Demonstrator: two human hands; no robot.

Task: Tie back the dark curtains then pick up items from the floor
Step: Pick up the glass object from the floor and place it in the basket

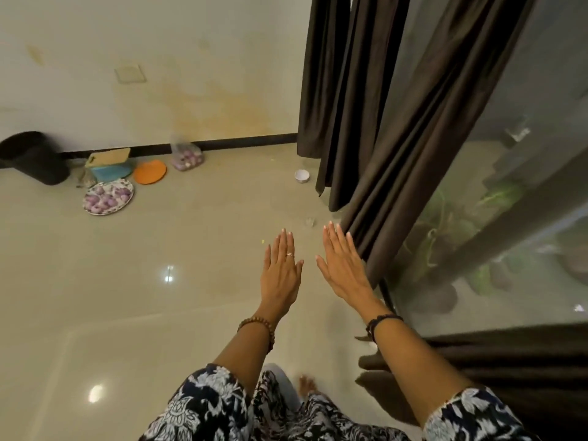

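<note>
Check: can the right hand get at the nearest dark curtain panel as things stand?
Probably yes. The right hand is open, palm down, its fingertips right at the edge of the nearest curtain panel, with nothing between them. The left hand is clear of its path.

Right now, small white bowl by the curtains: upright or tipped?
Upright: the white bowl sits on the floor, rim up.

- The dark curtains (397,128) ran off the top edge.
- A black bin (31,157) was cut by the left edge.
- The bag (187,157) by the wall was blurred, its contents unclear.
</note>
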